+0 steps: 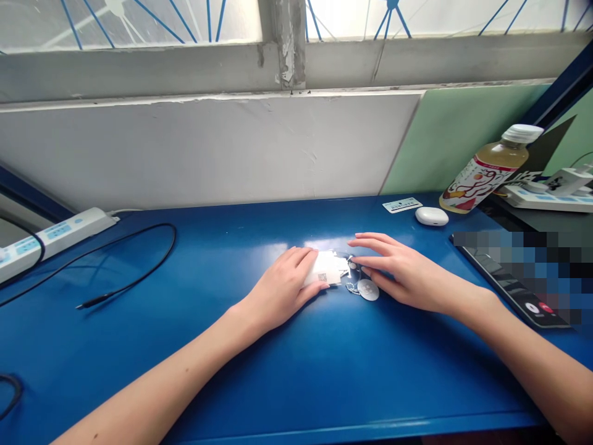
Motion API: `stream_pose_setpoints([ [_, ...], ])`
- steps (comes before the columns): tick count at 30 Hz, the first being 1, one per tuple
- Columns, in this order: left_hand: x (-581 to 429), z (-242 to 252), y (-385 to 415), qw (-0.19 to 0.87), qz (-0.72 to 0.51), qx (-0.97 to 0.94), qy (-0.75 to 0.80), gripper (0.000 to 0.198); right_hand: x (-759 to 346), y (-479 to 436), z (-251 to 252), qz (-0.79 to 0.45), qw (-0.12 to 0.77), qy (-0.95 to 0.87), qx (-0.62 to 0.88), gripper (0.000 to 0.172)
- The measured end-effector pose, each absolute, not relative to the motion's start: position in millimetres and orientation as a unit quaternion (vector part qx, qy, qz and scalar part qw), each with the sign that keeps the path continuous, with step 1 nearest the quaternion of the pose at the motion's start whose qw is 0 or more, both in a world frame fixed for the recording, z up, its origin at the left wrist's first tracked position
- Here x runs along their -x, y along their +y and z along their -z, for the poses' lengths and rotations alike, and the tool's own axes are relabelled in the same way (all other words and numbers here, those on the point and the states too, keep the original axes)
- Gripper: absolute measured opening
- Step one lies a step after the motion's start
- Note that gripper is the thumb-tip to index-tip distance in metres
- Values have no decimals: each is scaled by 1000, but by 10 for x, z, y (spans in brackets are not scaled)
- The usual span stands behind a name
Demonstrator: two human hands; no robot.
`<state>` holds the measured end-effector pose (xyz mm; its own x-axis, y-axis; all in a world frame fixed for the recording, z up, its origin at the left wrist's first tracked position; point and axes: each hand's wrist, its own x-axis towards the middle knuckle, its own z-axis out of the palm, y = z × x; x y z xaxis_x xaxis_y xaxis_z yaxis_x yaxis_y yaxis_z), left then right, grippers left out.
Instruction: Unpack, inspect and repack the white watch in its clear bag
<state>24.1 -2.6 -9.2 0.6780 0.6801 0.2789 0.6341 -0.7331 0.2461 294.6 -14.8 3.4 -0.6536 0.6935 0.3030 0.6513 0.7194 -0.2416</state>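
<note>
Both my hands rest on the blue table [296, 371] around a small pile at its middle. My left hand [282, 287] has its fingers curled onto a small white tag [325, 269] with a printed code, holding it down. My right hand [398, 269] lies flat with fingers stretched out, its fingertips next to a key ring with keys [351, 269] and a round silver disc [368, 289]. Part of the pile is hidden under my fingers.
A phone [514, 278] lies at the right, partly blurred. A white earbud case [431, 216], a small label card [402, 204] and a drink bottle [488, 170] sit at the back right. A white power strip [55, 238] and a black cable [134, 272] lie at the left.
</note>
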Motion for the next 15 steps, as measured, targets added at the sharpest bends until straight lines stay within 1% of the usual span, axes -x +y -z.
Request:
stream_pose_setpoints([
  [6, -245, 98, -33, 76, -188, -912, 355, 38, -2822, -261, -29, -101, 155, -918, 350, 36],
  [9, -246, 120, -34, 75, -200, -912, 350, 40, -2762, -299, -12, -134, 151, -917, 345, 29],
  [11, -251, 133, -39, 76, -196, -912, 353, 42, -2759, -297, 6, -154, 158, -914, 342, 28],
  [15, -269, 132, -70, 74, -145, -914, 371, 51, -2816, -259, 40, -162, 167, -905, 355, 41],
])
